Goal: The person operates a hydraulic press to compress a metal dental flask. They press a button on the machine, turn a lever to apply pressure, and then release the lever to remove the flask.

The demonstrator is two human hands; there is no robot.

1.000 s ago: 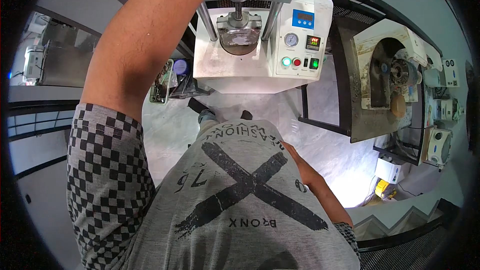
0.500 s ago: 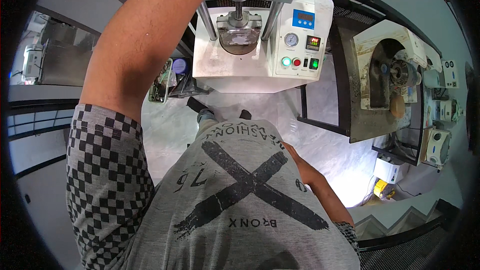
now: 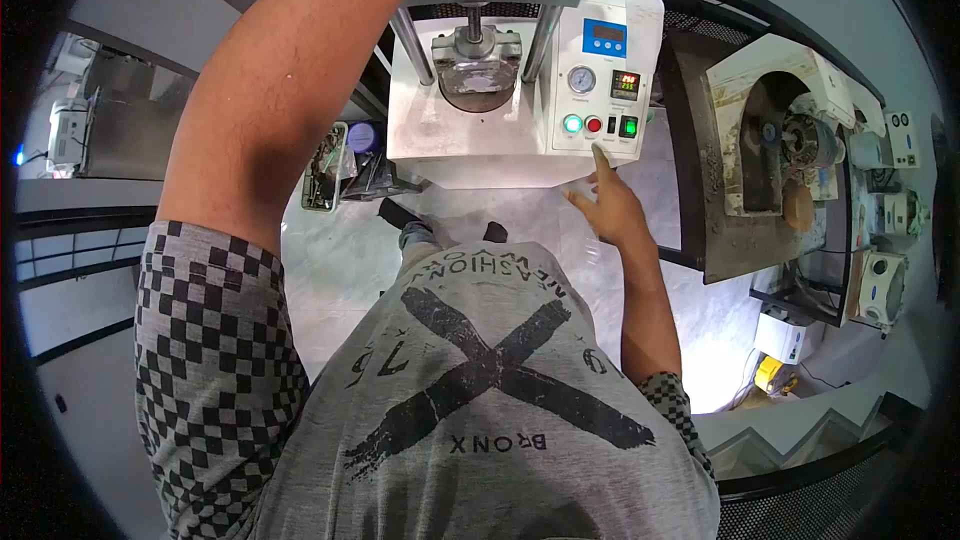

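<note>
While the left hand lies beyond the upper edge, its fingers impossible to judge, the right hand (image 3: 615, 212) grasps nothing, index finger (image 3: 600, 164) extended just below the red button (image 3: 594, 125). Working the controls seems the step in hand, calling for precise fingertip aim. Straight ahead, the white screw press (image 3: 430, 130) looks smudged, its spindle (image 3: 474, 24) above a silvery metal mould (image 3: 478, 76).

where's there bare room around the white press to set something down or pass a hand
The press base is bare in front of the metal block, left of the control panel. Bare floor shows between it and the feet. Crowded: further left, parts tray and purple round item; below the panel, the right hand.
</note>
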